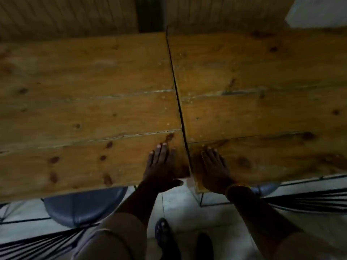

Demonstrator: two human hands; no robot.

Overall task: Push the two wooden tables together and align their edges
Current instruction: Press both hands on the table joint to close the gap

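Two knotty wooden plank tables stand side by side below me. The left table (pixel 80 109) and the right table (pixel 262 102) meet along a thin dark seam running from the far edge to the near edge. At the near edge the right table's corner juts slightly closer to me than the left one's. My left hand (pixel 161 164) lies flat on the left table's near corner, thumb hanging over the edge. My right hand (pixel 216 167) lies flat on the right table's near corner, just across the seam. Neither hand holds anything.
A blue round chair seat (pixel 82 209) sits under the left table's near edge, and another blue seat (pixel 264 187) peeks out under the right table. Dark wire chair frames (pixel 308 201) flank my legs. My feet stand on pale floor tiles (pixel 180 205). A wood-panelled wall (pixel 65 14) lies beyond.
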